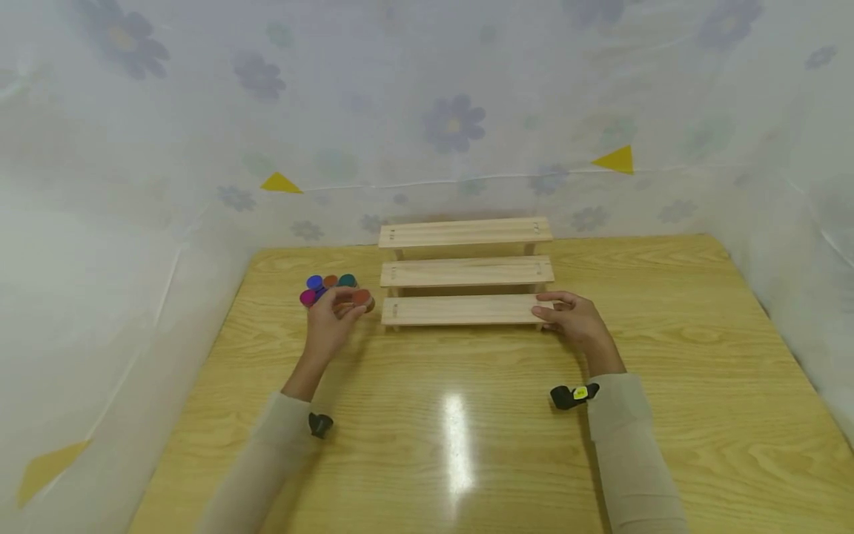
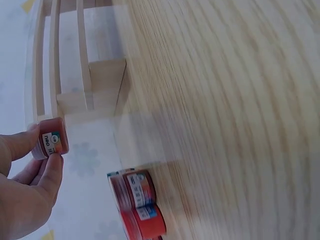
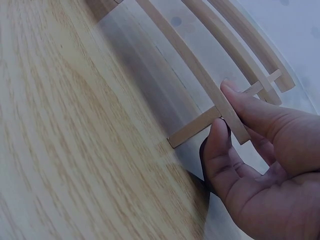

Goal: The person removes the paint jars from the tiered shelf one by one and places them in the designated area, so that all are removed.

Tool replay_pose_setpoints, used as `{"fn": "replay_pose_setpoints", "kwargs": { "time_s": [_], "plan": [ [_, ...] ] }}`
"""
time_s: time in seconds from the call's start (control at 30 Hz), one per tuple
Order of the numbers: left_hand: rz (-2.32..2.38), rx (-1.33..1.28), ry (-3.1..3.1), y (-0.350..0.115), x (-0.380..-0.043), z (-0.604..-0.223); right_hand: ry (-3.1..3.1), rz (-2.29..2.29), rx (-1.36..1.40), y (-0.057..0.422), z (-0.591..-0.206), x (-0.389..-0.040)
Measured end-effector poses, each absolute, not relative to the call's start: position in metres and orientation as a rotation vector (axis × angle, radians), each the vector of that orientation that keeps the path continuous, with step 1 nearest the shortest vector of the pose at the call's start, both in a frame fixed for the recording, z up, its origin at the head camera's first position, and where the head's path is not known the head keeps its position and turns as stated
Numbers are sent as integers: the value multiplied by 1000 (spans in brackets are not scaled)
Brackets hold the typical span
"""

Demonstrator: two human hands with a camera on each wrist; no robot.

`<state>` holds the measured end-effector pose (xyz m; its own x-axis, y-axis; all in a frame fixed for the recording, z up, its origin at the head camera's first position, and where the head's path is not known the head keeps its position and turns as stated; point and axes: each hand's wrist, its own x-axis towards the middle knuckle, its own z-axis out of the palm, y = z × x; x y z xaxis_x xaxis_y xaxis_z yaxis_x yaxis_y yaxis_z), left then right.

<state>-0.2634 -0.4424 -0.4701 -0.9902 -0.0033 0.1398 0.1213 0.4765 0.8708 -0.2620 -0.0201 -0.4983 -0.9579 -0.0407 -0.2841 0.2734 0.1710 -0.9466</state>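
My left hand (image 1: pixel 327 325) pinches a small paint jar (image 1: pixel 362 298) with a reddish-brown lid between thumb and fingers. The left wrist view shows the label on this jar (image 2: pixel 52 140), which is held up off the table near the left end of a three-step wooden rack (image 1: pixel 467 273). At the rack's other end, my right hand (image 1: pixel 577 323) grips the lowest plank (image 1: pixel 460 310), thumb on one side and fingers on the other. Behind the left hand stands a cluster of jars, among them a blue-lidded jar (image 1: pixel 315 282), a teal-lidded jar (image 1: pixel 347 280) and a magenta-lidded jar (image 1: pixel 308 297).
The rack stands near the back of a wood-grain table (image 1: pixel 400 430), close to a flower-patterned sheet (image 1: pixel 373 96) that covers the walls. Yellow triangles, such as one triangle (image 1: pixel 615 159) at the back right, are on the sheet. All three planks appear bare.
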Motion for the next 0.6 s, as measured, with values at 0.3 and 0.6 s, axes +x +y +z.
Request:
{"fn": "replay_pose_setpoints", "kwargs": {
  "time_s": [0.3,0.6],
  "plan": [
    [-1457,-20,-2618,-467,-267,-469,2174,-1893,225,-20,-500,-264],
    [-1459,132,-2560,-496,-267,-478,2210,-1844,234,-20,-496,-262]
  ]
}}
